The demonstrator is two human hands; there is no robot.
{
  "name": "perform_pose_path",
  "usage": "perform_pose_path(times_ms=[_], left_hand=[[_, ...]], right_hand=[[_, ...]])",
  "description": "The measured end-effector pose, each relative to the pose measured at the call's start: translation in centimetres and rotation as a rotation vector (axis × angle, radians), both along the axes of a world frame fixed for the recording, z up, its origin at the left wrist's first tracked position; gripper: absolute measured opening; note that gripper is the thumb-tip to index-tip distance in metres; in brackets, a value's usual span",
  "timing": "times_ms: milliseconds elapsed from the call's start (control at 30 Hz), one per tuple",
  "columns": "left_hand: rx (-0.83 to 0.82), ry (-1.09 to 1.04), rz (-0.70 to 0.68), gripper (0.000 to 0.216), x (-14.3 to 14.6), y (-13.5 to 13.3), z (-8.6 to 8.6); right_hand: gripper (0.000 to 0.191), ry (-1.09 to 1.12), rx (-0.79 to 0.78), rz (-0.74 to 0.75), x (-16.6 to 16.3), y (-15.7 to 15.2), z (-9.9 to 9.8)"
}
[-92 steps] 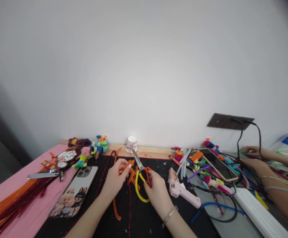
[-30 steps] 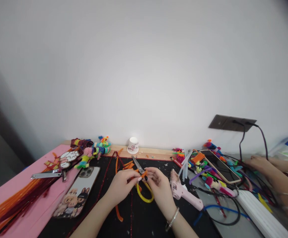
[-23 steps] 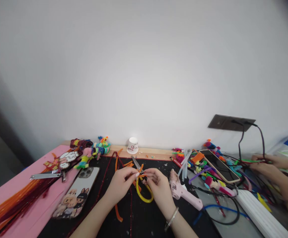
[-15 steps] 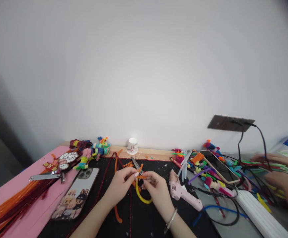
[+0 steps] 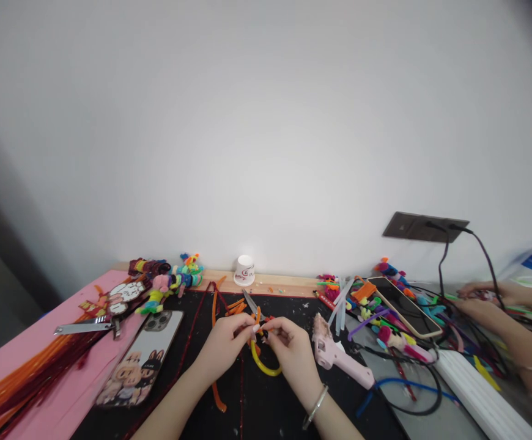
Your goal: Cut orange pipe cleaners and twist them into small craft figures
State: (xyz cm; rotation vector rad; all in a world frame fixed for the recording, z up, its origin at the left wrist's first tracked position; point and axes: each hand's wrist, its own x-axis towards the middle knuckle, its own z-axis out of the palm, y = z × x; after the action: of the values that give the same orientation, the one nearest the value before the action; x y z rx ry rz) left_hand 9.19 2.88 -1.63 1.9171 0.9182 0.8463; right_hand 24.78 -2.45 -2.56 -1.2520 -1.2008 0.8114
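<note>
My left hand (image 5: 224, 344) and my right hand (image 5: 290, 347) meet over the black mat (image 5: 247, 403), fingertips pinched together on a short orange pipe-cleaner piece (image 5: 258, 318). Just behind and under the fingers lie scissors (image 5: 250, 303) with a yellow handle loop (image 5: 261, 365). Several cut orange pieces (image 5: 232, 304) lie beside them. A longer orange pipe cleaner (image 5: 217, 394) lies below my left hand.
A phone in a cartoon case (image 5: 142, 359) lies to the left by a pink board (image 5: 59, 373) with long orange and red pipe cleaners (image 5: 13, 391). A pink glue gun (image 5: 339, 357) sits right of my hand. Another person's hands (image 5: 486, 302) work among cables and coloured pieces.
My right hand has let go of the scissors, which now lie on the mat. Both hands have come together on a small orange piece. The other person's hands keep shifting at the right.
</note>
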Motion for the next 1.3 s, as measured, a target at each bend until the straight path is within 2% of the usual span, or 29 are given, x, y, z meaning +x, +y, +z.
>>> perform_pose_path(times_ms=[167,300,367,467,567,700,800,967,1167,1267,1300], left_hand=[[-0.03,-0.076,0.093,0.031,0.2,0.1,-0.4],[-0.099,-0.133,0.083,0.035,0.0,0.3,-0.2],[-0.136,-0.194,0.155,0.04,-0.3,0.6,-0.1],[-0.134,-0.273,0.343,0.045,-1.0,1.3,-0.2],[-0.073,-0.191,0.417,0.041,-1.5,1.7,-0.2],[0.09,0.052,0.227,0.025,-1.3,1.3,-0.1],[0.102,0.147,0.108,0.018,-1.1,1.0,-0.2],[0.143,0.078,0.145,0.026,-1.1,0.9,-0.2],[0.163,0.112,-0.045,0.018,-0.9,0.5,0.5],[0.175,0.113,-0.074,0.019,-0.8,0.4,0.4],[0.18,0.111,-0.072,0.018,-0.8,0.3,0.3]], right_hand=[[0.01,0.04,0.004,0.008,0.0,-0.1,0.3],[0.012,0.096,-0.025,0.013,0.1,0.2,0.2],[0.012,0.12,-0.034,-0.004,0.2,0.3,0.1],[0.009,0.149,-0.038,-0.019,0.4,0.5,-0.1],[0.008,0.108,-0.037,-0.031,0.5,0.5,-0.4],[0.008,0.0,-0.014,-0.058,0.6,0.4,-0.5],[0.009,-0.046,-0.003,-0.069,0.6,0.4,-0.7],[0.011,-0.068,-0.017,-0.059,0.5,0.4,-0.4],[0.013,-0.181,0.008,0.037,0.3,0.0,0.3],[0.005,-0.079,-0.01,0.013,0.3,0.1,0.0],[0.009,-0.021,-0.016,0.008,0.3,0.2,-0.2]])
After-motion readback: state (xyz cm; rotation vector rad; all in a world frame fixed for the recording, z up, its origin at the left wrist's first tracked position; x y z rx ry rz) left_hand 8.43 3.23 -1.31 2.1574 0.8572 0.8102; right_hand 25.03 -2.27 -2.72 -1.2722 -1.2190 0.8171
